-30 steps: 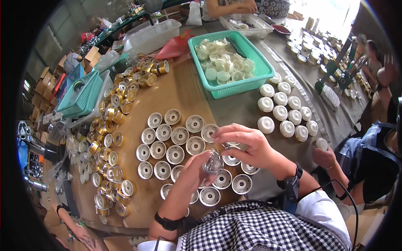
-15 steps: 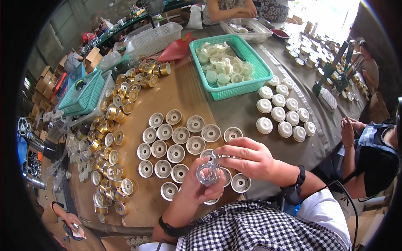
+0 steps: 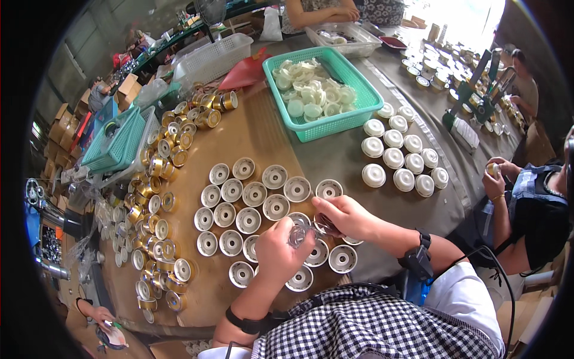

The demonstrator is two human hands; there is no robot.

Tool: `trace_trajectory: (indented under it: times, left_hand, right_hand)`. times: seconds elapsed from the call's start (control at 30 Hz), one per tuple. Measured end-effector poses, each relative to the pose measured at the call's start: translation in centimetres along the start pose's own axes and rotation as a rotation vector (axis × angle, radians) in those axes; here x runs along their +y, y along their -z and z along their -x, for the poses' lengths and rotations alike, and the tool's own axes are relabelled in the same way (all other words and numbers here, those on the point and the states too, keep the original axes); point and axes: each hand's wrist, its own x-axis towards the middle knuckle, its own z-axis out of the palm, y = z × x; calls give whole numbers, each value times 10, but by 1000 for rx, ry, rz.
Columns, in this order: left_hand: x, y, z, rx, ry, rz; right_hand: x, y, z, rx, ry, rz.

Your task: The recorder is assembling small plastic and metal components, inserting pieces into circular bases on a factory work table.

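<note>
My left hand (image 3: 280, 254) is closed around clear plastic rings (image 3: 297, 237), which stick out between thumb and fingers. Close against them on the right is my right hand (image 3: 350, 218), thumb up and fingers curled in. What its fingertips pinch is shadowed and hard to make out. Beneath and around both hands, round white cups (image 3: 248, 220) with holes in their middles stand in loose rows on the brown board (image 3: 239, 134). Some of these cups are partly covered by my hands.
Gold-rimmed cups (image 3: 160, 164) lie heaped along the board's left side. A green basket (image 3: 320, 128) of translucent white parts stands beyond, with white domed caps (image 3: 393, 158) to its right. A co-worker (image 3: 526, 203) sits at right holding a small gold part; other people are farther off.
My right hand has turned and closed its fingers beside the clear rings, where they were stretched out before. My left hand has rolled inward slightly. The co-worker's small gold part has come into sight.
</note>
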Motion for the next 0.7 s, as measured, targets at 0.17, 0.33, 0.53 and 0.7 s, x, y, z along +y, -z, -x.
trace_trajectory:
  times: [0.17, 0.33, 0.53, 0.7]
  left_hand:
    - [-15, -23, 12, 107, -21, -27]
    - [-19, -17, 17, -38, -142, -225]
    - [-22, -19, 29, -429, 407, 631]
    - [-1, -5, 33, -832, 1042, 1661]
  right_hand:
    - [-7, -7, 12, 134, 218, 377]
    - [5, -6, 23, 140, 329, 481]
    - [57, -3, 27, 166, 879, 498]
    - [42, 3, 20, 163, 1200, 595]
